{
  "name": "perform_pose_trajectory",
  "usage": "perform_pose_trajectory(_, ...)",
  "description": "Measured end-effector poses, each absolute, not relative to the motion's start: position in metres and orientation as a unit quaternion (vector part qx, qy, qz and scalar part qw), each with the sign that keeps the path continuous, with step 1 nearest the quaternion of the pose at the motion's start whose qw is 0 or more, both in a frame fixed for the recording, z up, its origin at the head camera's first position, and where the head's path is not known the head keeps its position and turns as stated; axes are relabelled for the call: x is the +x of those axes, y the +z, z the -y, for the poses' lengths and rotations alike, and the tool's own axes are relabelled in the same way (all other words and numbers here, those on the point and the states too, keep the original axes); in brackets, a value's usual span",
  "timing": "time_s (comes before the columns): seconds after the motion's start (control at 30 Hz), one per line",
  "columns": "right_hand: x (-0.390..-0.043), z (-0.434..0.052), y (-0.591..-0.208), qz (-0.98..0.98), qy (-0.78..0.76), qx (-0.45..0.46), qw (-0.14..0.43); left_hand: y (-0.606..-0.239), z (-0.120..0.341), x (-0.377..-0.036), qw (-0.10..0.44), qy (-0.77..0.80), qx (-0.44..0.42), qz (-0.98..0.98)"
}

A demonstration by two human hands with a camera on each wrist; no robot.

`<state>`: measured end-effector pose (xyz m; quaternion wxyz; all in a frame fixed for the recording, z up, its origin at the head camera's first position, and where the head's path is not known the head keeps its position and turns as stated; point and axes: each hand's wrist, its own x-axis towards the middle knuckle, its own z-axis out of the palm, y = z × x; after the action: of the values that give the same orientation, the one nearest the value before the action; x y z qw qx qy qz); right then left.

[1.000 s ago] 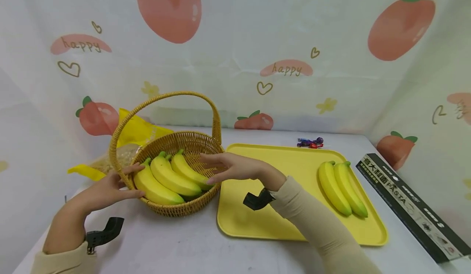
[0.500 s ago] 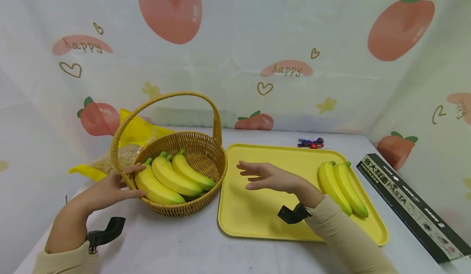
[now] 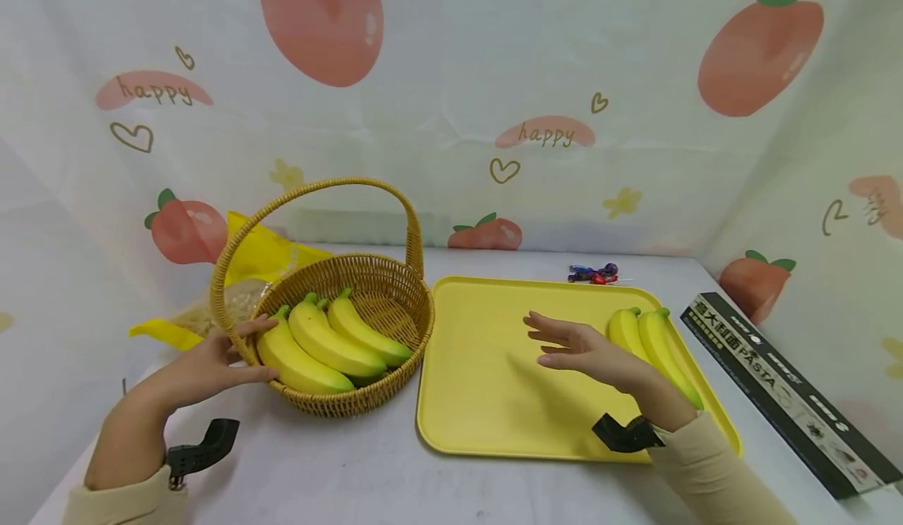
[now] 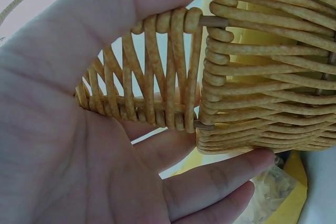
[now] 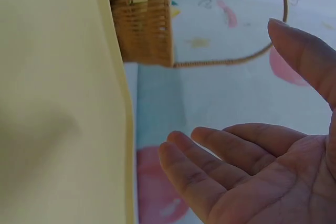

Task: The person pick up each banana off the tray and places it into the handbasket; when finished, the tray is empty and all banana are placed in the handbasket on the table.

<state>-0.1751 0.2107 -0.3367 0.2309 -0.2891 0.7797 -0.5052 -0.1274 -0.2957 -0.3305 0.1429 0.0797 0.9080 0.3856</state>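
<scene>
A woven wicker basket (image 3: 389,305) with a tall arched handle stands left of centre, holding several yellow bananas (image 3: 333,342). My left hand (image 3: 189,367) grips its left side where the handle meets the rim. In the left wrist view, the thumb and fingers of the left hand (image 4: 68,129) lie on either side of the woven handle base (image 4: 157,72). My right hand (image 3: 596,354), fingers extended and nothing held, hovers over the yellow tray (image 3: 480,407). Two more bananas (image 3: 663,353) lie at the tray's right end, partly covered by my right hand and wrist.
A long black pasta box (image 3: 779,392) lies along the table's right side. Small wrapped candies (image 3: 594,274) sit behind the tray. Behind the basket leans a yellow bag (image 3: 257,257). A printed cloth backdrop (image 3: 437,102) closes off the far side.
My right hand has drawn away from the bananas in the basket and moved right, over the tray. The left hand keeps its hold on the basket, which stays in place.
</scene>
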Motion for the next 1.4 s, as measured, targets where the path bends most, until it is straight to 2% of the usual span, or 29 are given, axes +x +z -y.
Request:
perform_pose_trajectory(0.23,-0.161,-0.242,-0.342,-0.805,-0.524,-0.22,0.173,-0.331,0.295,-0.128,0.144,0.386,0.081,-0.908)
perform_pose_trajectory(0.53,-0.153,-0.264,-0.352,-0.82,-0.542,-0.176,0.057,-0.331,0.296,-0.128,0.134,0.386,0.089,-0.908)
perform_pose_trajectory(0.7,-0.153,-0.276,-0.359,-0.833,-0.538,-0.129,0.016,-0.332,0.295,-0.129,0.13,0.384,0.091,-0.909)
perform_pose_trajectory(1.1,-0.166,-0.294,-0.372,-0.862,-0.505,-0.037,0.001,-0.331,0.295,-0.128,0.138,0.373,0.083,-0.914)
perform_pose_trajectory(1.4,-0.171,-0.298,-0.381,-0.881,-0.472,-0.037,0.001,-0.33,0.296,-0.128,0.135,0.367,0.083,-0.917)
